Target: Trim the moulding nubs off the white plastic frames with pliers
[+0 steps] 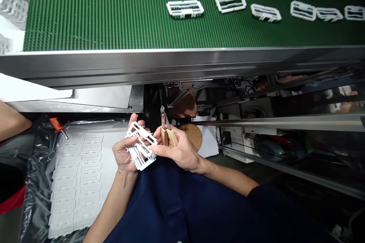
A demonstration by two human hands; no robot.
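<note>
Pinched between the thumb and fingers of the left hand (125,155) is the white plastic framework (146,133), held in front of the dark blue clothing (171,201); its overlapping bars make it hard to tell whether it is one piece or several, and the fingers behind it are partly hidden. It looks matte and thin, with long slots, small tabs and angled corners, and it tilts down to the right. The right hand (182,152) is closed around one pair of cutters (172,137), its thumb reaching over to the framework; the two pale handles stand spread and the metal tips point away from the body, but whether the tips meet is too small to tell. To the left, flat white parts (64,186) lie in rows on black plastic sheeting (34,197), too faint to count, beside one orange-handled screwdriver (57,125). Another person's arm (13,121) is cut off by the left edge. Right of the hands, one round wooden top (192,136) is partly covered. Farther off, beyond the metal rail (182,64), six white frames (185,8) lie on the green ribbed belt (114,19), the rightmost at the picture's edge.
</note>
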